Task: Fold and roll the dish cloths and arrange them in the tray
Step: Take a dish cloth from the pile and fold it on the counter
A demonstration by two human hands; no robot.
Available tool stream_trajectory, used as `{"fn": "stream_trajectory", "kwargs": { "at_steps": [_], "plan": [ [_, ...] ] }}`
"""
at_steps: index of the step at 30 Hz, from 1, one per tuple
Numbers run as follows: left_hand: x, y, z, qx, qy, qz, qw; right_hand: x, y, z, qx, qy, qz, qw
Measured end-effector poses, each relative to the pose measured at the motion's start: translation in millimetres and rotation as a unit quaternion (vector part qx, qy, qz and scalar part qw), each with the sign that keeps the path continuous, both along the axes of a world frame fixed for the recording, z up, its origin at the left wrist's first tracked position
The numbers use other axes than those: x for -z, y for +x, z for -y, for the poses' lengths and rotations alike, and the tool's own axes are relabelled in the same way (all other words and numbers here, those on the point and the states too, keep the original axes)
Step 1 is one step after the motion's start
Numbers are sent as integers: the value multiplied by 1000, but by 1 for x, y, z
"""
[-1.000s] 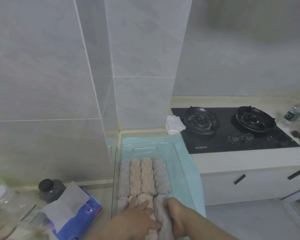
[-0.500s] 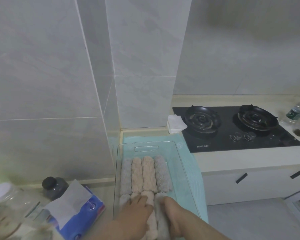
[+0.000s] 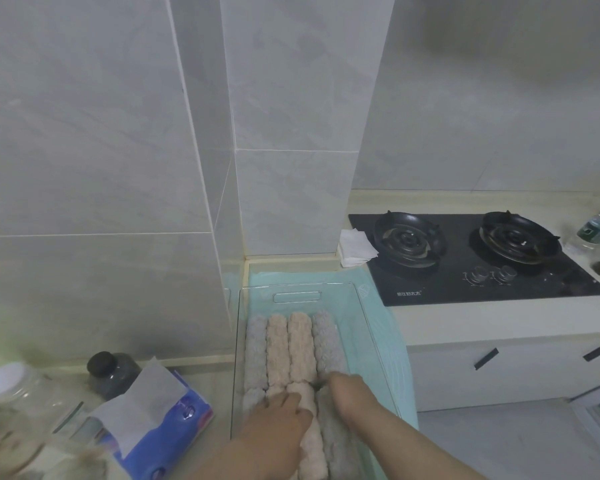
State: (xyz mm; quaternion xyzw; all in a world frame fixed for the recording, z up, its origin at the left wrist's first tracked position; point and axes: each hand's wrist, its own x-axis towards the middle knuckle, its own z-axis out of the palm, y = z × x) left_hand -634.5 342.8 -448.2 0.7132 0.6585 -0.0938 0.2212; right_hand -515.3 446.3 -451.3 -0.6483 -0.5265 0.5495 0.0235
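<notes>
A clear plastic tray (image 3: 361, 306) lies on a teal mat (image 3: 394, 344) on the counter. Its far row holds a grey roll (image 3: 256, 351), two pink rolls (image 3: 290, 346) and another grey roll (image 3: 328, 341), side by side. A near row lies in front of them. My left hand (image 3: 278, 427) presses flat on the near pink roll (image 3: 312, 445), next to a small grey roll (image 3: 253, 398). My right hand (image 3: 350, 396) has its fingers curled down over the far end of the near grey roll (image 3: 338, 441), where it meets the far row.
A black two-burner hob (image 3: 465, 271) sits to the right, with a folded white cloth (image 3: 355, 247) at its corner. Left of the tray are a blue tissue pack (image 3: 160, 420), a dark jar (image 3: 111, 372) and a white-lidded clear jar (image 3: 7, 386). A tiled wall column stands right behind the tray.
Both hands slid forward along the near row. My right hand went from holding the grey roll's side to curling over its far end, and the roll now lies flat in the tray.
</notes>
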Motion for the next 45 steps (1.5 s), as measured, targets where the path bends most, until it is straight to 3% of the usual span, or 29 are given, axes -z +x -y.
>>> {"fn": "stream_trajectory", "kwargs": {
  "at_steps": [2,5,11,16,20,23,28,33,40,45],
  "plan": [
    [1,0,-1,3,-3,-4,1000,-9,-8,-10,14,26,8,1000],
    [3,0,-2,3,-7,-7,1000,-7,-22,-18,67,-14,-25,997],
    [4,-3,-4,-1,-2,5,1000,8,-32,-15,33,-52,-107,992],
    [-3,-4,-6,-14,-8,12,1000,4,-23,-19,43,-46,-76,995],
    [-19,-3,-11,-64,-3,42,997,-43,-23,-9,9,-34,-49,998],
    [-43,-7,-11,-154,33,127,979,-67,-23,-17,-24,1,-58,998],
    [-98,-19,2,-330,168,258,892,-110,-15,-28,-125,119,-169,970],
    [-145,-10,42,-477,317,395,718,-143,13,-30,-179,174,-281,927],
    [-159,90,98,-580,435,427,541,-169,77,-22,-255,148,-375,879],
    [-168,178,154,-618,496,373,482,-186,123,15,-374,144,-405,822]
  ]
}}
